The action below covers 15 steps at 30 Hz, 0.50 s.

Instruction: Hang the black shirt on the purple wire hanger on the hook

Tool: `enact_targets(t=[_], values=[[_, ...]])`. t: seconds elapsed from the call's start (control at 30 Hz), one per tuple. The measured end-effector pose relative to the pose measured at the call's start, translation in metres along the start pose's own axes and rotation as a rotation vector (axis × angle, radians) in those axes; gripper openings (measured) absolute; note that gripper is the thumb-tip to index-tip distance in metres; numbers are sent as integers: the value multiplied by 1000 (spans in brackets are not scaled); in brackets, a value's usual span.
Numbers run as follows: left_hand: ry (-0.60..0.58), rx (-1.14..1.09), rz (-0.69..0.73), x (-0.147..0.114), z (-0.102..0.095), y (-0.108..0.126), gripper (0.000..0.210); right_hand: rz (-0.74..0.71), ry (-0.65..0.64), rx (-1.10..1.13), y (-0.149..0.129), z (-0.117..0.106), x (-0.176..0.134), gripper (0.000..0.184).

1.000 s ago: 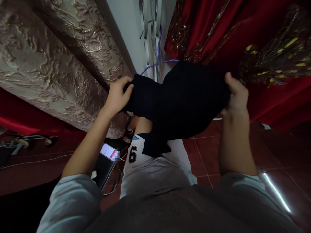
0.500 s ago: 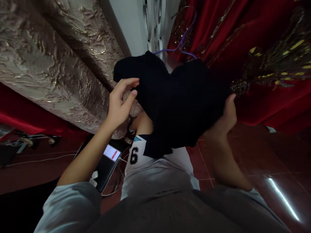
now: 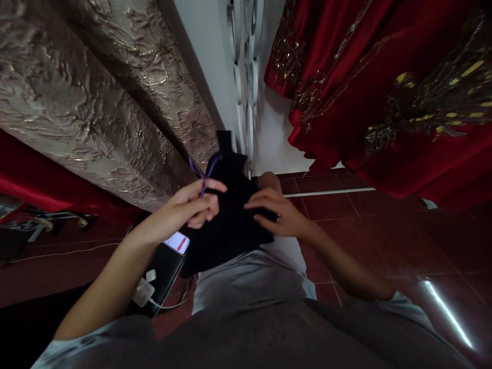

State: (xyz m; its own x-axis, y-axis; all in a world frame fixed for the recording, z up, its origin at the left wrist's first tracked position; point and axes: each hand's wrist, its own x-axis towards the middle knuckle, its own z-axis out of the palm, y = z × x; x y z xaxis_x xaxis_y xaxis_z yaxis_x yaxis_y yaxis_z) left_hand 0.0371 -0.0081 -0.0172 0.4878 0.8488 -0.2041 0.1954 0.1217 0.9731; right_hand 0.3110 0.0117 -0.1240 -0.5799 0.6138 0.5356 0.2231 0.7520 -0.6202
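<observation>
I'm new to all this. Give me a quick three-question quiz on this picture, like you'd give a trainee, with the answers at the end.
1. Multiple choice: which hand is at the purple hanger? A) right, B) left.
2. True or false: the phone has its screen lit.
3. Fill in the blank: the hanging fabric at the upper right, with gold-coloured decoration, is mainly ____.

Key: 1. B, the left hand. 2. True. 3. Red.
</observation>
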Motion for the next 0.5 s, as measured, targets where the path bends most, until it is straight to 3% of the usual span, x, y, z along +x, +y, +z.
enact_targets(t=[0.07, 0.13, 0.23, 0.3, 0.33, 0.4, 0.5], values=[[-124, 305, -32, -19, -14, 2, 24, 108, 148, -61, 13, -14, 5, 54], [-98, 531, 38, -31, -27, 4, 23, 198, 165, -82, 24, -25, 11, 65], [179, 608, 218, -26, -44, 3, 24, 338, -66, 146, 35, -36, 22, 40], [383, 551, 332, -11, -53, 0, 18, 478, -102, 341, 39, -45, 33, 39], [500, 530, 399, -2, -56, -2, 13, 537, -16, 409, 41, -52, 40, 41], [743, 536, 575, 15, -58, -6, 22, 578, 285, 482, 47, -68, 57, 44], [992, 647, 821, 30, -45, -13, 28, 485, 661, 507, 58, -98, 84, 45]])
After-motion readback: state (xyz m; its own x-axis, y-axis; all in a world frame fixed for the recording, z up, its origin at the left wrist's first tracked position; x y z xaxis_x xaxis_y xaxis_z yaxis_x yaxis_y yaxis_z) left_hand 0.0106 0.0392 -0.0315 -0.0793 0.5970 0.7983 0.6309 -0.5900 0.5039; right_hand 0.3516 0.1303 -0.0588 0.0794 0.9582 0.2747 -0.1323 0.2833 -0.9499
